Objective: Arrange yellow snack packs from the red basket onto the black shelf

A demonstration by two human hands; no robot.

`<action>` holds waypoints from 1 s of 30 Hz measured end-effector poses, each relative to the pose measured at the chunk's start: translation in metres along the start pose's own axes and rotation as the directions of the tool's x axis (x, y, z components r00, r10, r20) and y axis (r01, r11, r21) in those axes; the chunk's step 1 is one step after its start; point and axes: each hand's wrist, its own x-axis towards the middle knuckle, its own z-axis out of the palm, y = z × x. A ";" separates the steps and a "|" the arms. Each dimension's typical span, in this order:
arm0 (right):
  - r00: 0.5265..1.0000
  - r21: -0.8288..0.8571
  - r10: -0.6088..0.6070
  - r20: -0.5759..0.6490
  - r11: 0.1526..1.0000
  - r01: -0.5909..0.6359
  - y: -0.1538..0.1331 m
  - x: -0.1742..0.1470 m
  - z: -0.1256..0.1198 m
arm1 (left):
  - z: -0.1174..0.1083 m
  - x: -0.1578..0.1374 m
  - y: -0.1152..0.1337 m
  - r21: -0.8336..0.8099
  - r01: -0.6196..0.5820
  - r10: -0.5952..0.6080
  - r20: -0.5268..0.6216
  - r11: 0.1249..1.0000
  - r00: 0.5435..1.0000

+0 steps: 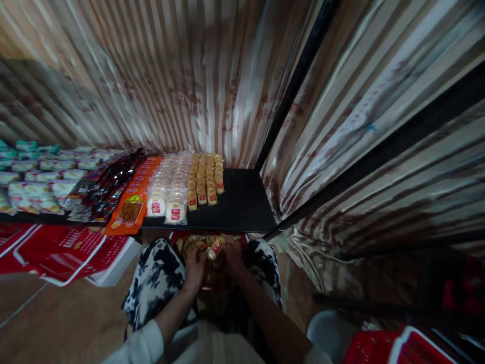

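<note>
Head view, left hand (195, 264): reaches down between the knees, its fingers bent over the packets; whether they are clasping one is too dark and blurred to tell.
Right hand (232, 255): opposite the left, fingers curled beside the yellow packet with a red label; I cannot tell how firmly they grasp it.
Yellow packet with a red label (214, 249): shiny, between the two hands, above other packets.
Brownish-yellow wrapped packets (185, 246): lie in the dark red-rimmed container (212, 288), which sits between the knees, just below the shelf's front edge.
Knees: in black-and-white patterned trousers (157, 270), one on each side of the container.
Flat black shelf (242, 197): carries, from its right part leftward, rows of small yellow packets with red labels (204, 177), round white packets in clear wrapping (166, 187), a flat orange packet with a window (129, 202), glossy dark packets (108, 184), and white printed packets (38, 194).
Backdrop: brown-and-pale striped sheeting (189, 76), crossed by black poles (299, 76).
Floor: brown (76, 323); red bags with white handles (64, 253) stand below the shelf's left part.
</note>
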 end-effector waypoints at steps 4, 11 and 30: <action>0.982 0.141 0.102 0.161 0.982 -0.125 -0.027 -0.010 0.001 | -0.003 -0.004 0.010 -0.114 0.030 -0.019 0.091 0.993 0.996; 0.975 0.307 0.075 0.211 0.941 -0.139 -0.042 -0.007 0.004 | 0.005 -0.007 0.035 -0.355 0.054 -0.003 0.142 0.933 0.990; 0.969 -0.101 -0.231 -0.086 0.970 0.222 -0.071 0.099 -0.017 | 0.060 0.052 0.096 -0.178 -0.197 0.196 -0.022 0.964 0.980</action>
